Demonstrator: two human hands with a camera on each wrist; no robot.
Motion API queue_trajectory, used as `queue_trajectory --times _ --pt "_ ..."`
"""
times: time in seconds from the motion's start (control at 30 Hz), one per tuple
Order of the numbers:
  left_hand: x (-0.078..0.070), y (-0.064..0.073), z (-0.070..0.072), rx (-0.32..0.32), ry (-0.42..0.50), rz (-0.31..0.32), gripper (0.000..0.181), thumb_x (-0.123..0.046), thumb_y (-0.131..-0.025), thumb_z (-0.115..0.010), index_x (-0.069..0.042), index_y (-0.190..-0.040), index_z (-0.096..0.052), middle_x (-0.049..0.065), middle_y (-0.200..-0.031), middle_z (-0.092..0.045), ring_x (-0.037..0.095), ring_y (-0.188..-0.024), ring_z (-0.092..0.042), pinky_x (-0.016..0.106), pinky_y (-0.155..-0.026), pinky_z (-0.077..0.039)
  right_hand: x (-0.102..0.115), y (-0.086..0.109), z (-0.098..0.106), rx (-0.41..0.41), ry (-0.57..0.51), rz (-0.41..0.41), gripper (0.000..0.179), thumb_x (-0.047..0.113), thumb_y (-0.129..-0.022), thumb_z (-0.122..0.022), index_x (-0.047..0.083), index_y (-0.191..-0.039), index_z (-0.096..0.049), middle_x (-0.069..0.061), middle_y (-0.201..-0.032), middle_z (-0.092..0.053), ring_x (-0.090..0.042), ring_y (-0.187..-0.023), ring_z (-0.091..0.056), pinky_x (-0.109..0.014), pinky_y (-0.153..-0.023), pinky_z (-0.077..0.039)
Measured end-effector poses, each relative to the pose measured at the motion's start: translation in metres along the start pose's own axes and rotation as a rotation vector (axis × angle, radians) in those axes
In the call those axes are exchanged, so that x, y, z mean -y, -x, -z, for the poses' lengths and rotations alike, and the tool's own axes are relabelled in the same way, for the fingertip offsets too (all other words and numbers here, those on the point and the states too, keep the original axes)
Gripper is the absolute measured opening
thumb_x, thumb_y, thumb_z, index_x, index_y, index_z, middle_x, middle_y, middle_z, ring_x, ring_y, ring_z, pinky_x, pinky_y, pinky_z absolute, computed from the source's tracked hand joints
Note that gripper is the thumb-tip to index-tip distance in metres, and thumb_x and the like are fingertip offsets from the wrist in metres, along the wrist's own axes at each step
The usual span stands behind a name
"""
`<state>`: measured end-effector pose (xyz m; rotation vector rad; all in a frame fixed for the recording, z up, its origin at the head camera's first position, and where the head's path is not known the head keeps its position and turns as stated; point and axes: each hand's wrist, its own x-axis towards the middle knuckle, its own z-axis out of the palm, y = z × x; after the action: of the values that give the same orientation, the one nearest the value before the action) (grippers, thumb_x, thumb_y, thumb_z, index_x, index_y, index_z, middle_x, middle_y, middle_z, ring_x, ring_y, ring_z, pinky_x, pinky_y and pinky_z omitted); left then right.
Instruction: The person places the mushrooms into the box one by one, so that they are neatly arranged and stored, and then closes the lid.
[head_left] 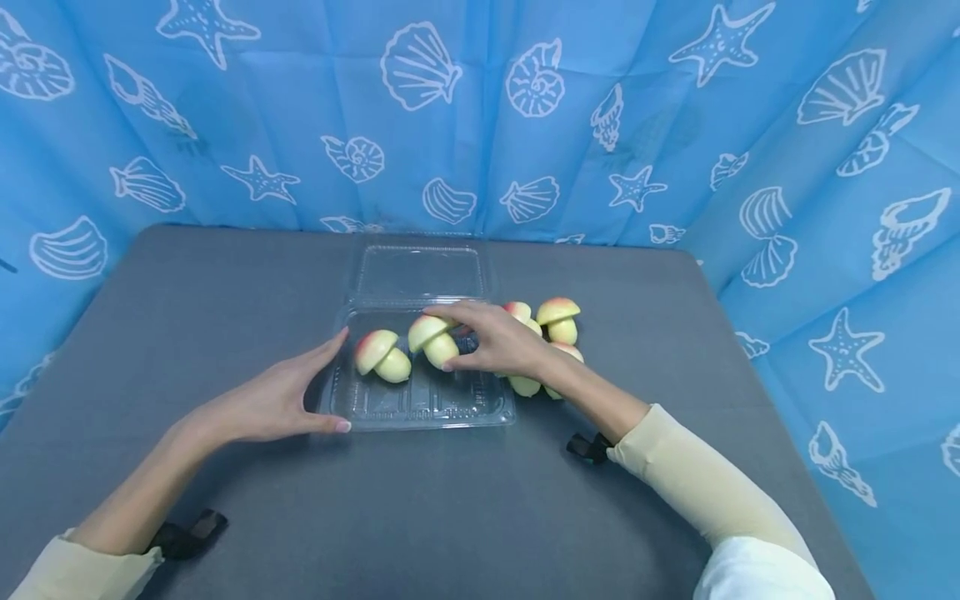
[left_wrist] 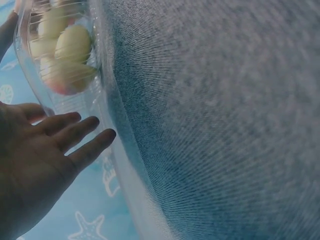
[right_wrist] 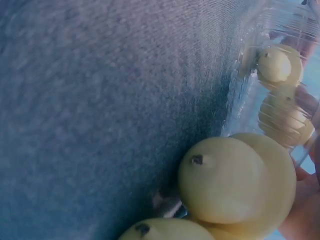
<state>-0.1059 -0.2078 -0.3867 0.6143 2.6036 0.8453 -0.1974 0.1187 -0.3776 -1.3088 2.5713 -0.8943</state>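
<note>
A clear plastic clamshell box (head_left: 431, 423) lies on the table with its lid (head_left: 420, 271) folded back. One yellow toy mushroom (head_left: 384, 357) with a reddish cap rests in the box's left part. Beside it, my right hand (head_left: 504, 337) holds a second toy mushroom (head_left: 433, 340) between thumb and fingers, inside the box. My left hand (head_left: 273, 398) is at the box's left side, thumb and fingers spread and fairly straight; the left wrist view also shows its extended fingers (left_wrist: 82, 135). Whether it touches the rim I cannot tell.
Several more toy mushrooms (head_left: 558, 320) are grouped right of the box, partly hidden by my right forearm; they loom close in the right wrist view. A grey cloth covers the table (head_left: 450, 517). Blue curtains (head_left: 480, 108) with shell prints hang behind and to the right.
</note>
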Motion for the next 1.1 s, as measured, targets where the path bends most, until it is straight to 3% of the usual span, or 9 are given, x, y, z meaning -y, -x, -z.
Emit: queue_trajectory --times 0.13,0.33,0.57,0.77,1.1 --pt "0.001 0.000 0.001 0.003 -0.004 0.006 0.124 -0.066 -0.075 -0.076 -0.010 -0.161 -0.004 0.020 -0.164 -0.014 0.041 -0.147 -0.019 0.061 -0.114 -0.026 -0.001 -0.002 -0.003 0.001 0.055 0.017 0.074 0.031 -0.080 -0.085 0.016 -0.145 -0.052 0.002 -0.142 -0.055 -0.014 -0.129 -0.050 -0.032 -0.101 -0.045" --pt "0.001 0.000 0.001 0.005 -0.012 0.010 0.125 -0.067 -0.075 -0.075 -0.010 -0.161 -0.004 0.021 -0.163 -0.014 0.042 -0.147 -0.019 0.061 -0.114 -0.025 0.000 -0.003 -0.007 -0.004 0.081 -0.019 0.076 0.030 -0.078 -0.087 0.019 -0.145 -0.052 -0.003 -0.125 -0.057 -0.020 -0.100 -0.064 -0.030 -0.087 -0.052" --pt "0.001 -0.001 0.000 0.011 -0.015 0.016 0.125 -0.065 -0.075 -0.075 -0.009 -0.160 -0.003 0.022 -0.163 -0.014 0.044 -0.147 -0.020 0.062 -0.114 -0.025 0.004 -0.004 -0.011 0.025 0.228 -0.003 0.075 0.033 -0.080 -0.085 0.019 -0.146 -0.052 -0.004 -0.129 -0.059 -0.018 -0.115 -0.057 -0.034 -0.096 -0.049" --pt "0.001 -0.001 0.001 0.022 -0.014 0.033 0.125 -0.064 -0.076 -0.076 -0.009 -0.160 -0.002 0.022 -0.163 -0.013 0.044 -0.147 -0.019 0.062 -0.114 -0.023 0.008 -0.004 -0.013 0.053 0.323 -0.036 0.076 0.039 -0.082 -0.082 0.023 -0.149 -0.049 -0.007 -0.133 -0.060 -0.021 -0.119 -0.058 -0.035 -0.097 -0.050" --pt "0.001 -0.001 0.000 0.016 -0.009 0.023 0.124 -0.064 -0.076 -0.076 -0.010 -0.160 -0.003 0.023 -0.163 -0.014 0.045 -0.146 -0.020 0.062 -0.114 -0.024 0.007 -0.005 -0.013 0.047 0.349 -0.012 0.079 0.042 -0.082 -0.081 0.019 -0.150 -0.047 -0.007 -0.132 -0.065 -0.018 -0.113 -0.064 -0.033 -0.091 -0.054"
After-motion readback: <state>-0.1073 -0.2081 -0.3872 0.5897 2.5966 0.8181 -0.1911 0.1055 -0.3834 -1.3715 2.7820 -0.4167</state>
